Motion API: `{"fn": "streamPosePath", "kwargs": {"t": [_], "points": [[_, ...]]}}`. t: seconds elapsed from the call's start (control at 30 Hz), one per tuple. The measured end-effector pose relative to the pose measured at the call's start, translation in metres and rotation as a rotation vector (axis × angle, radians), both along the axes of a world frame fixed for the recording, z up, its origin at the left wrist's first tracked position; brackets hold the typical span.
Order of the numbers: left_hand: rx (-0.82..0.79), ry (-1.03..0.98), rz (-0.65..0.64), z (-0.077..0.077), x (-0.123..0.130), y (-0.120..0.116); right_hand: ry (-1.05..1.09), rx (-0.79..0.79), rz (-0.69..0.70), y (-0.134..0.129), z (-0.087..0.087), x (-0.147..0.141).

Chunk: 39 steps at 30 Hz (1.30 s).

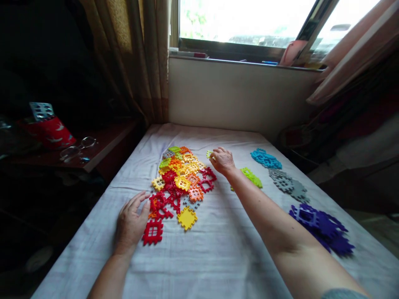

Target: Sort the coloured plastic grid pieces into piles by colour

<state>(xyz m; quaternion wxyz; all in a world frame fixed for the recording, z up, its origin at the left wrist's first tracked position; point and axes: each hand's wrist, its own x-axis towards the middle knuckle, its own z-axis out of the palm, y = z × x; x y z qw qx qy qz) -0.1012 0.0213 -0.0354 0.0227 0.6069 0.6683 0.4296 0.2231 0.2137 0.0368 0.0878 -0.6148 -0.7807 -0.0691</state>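
My right hand [222, 160] is raised over the far middle of the sheet, its fingers closed on a lime green interlocking tile [209, 154]. Most of that tile is hidden by the fingers. My left hand [132, 218] lies at the near left edge of a mixed pile, fingers stretched and holding nothing. Its fingertips are next to several red tiles [158, 200]. The pile also has yellow tiles [187, 218], orange tiles [195, 193] and a few lime ones [165, 162]. Partly behind my right forearm is a group of lime green tiles [251, 177].
Sorted by colour along the right side lie blue tiles [266, 158], grey tiles [288, 185] and purple tiles [330, 232]. A dark side table [106, 145] at left bears eyeglasses [77, 149] and a red container [54, 132]. A wall [224, 95] and window stand behind the sheet [199, 265].
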Motion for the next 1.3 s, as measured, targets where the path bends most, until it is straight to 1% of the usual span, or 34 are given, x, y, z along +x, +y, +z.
{"fn": "streamPosePath", "kwargs": {"t": [0.07, 0.17, 0.27, 0.33, 0.43, 0.57, 0.67, 0.73, 0.83, 0.9, 0.97, 1.03, 1.13, 1.2, 1.3], "points": [[-0.005, 0.003, 0.0, 0.0, -0.001, 0.001, -0.003, 0.017, -0.016, -0.015, 0.002, 0.02], [-0.01, 0.003, -0.01, -0.001, -0.002, 0.003, -0.029, 0.03, -0.054, -0.042, 0.006, 0.058], [-0.002, -0.005, -0.004, -0.003, -0.003, 0.005, -0.027, 0.057, -0.137, -0.07, 0.011, 0.097], [0.001, -0.007, 0.002, -0.004, -0.004, 0.007, -0.008, 0.073, -0.205, -0.085, 0.013, 0.116], [0.008, -0.013, -0.004, -0.004, -0.004, 0.009, 0.01, 0.057, -0.251, -0.104, 0.012, 0.13], [0.03, -0.032, -0.018, -0.001, -0.005, 0.009, 0.02, -0.003, -0.231, -0.119, 0.006, 0.126], [0.055, -0.052, -0.018, -0.001, -0.005, 0.009, 0.029, -0.01, -0.225, -0.123, 0.006, 0.116], [0.057, -0.061, -0.012, -0.001, -0.005, 0.009, 0.036, 0.017, -0.222, -0.121, 0.011, 0.11], [0.056, -0.075, -0.016, 0.0, -0.003, 0.009, 0.032, 0.041, -0.191, -0.109, 0.022, 0.095], [0.066, -0.087, -0.015, 0.001, -0.002, 0.008, 0.027, 0.031, -0.137, -0.097, 0.029, 0.077], [0.07, -0.092, -0.012, 0.002, -0.001, 0.007, 0.028, 0.004, -0.061, -0.08, 0.033, 0.052], [0.07, -0.088, -0.015, 0.002, 0.0, 0.005, 0.03, -0.039, 0.02, -0.06, 0.033, 0.019], [0.071, -0.057, -0.018, 0.0, 0.0, 0.003, 0.017, -0.091, 0.123, -0.024, 0.027, -0.036], [0.074, -0.026, -0.011, -0.002, 0.0, 0.001, 0.008, -0.1, 0.166, 0.0, 0.021, -0.07], [0.073, 0.014, -0.004, -0.005, 0.0, -0.002, -0.012, -0.084, 0.198, 0.033, 0.014, -0.109]]}}
